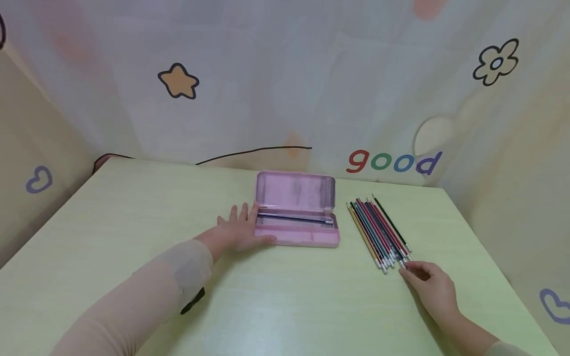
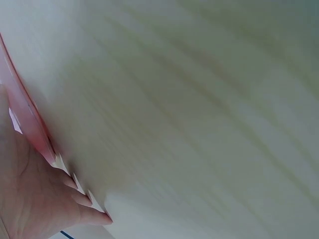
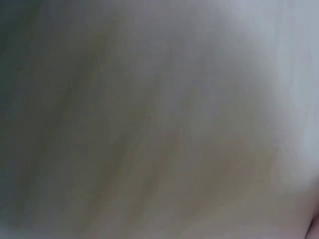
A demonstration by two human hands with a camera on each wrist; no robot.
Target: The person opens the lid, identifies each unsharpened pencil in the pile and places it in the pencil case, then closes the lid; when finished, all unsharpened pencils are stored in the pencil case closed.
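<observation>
While your left hand rests flat with fingers spread against the left end of the open pink pencil case, your right hand pinches the near tips of the coloured pencils lying on the tabletop just right of the case.

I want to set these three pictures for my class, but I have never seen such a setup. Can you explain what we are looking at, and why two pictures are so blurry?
There is no machine: a person works with bare hands, wearing three cameras. The head view looks down on a pale green table. An open pink pencil case holds one pen. The left hand rests flat against the case's left end. The right hand touches the near tips of a bundle of coloured pens; whether it grips one is unclear. The wrist cameras sit so close that they show mostly blur.
</observation>
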